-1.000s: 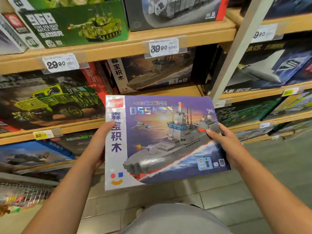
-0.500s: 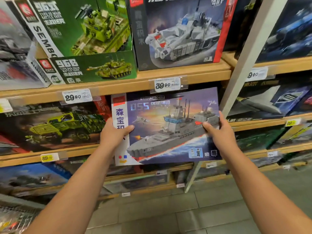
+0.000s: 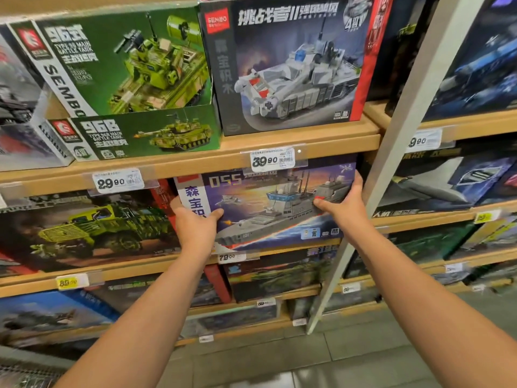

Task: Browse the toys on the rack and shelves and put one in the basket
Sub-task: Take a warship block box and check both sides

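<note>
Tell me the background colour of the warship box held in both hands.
Purple, with an orange sunset glow behind the grey ship on the warship box; the head view shows it.

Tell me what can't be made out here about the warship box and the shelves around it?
- Warship box, head view: top edge tucked behind the shelf lip and the 39.90 price tag; the left hand covers part of the white strip's lettering, the right hand the ship's stern.
- Basket: out of frame.
- Lower price tag: too blurred to read surely.
- Far-right boxes: motion-blurred, cut by the edge.

Both arms outstretched, left hand [image 3: 195,222] and right hand [image 3: 342,204] gripping.
</note>
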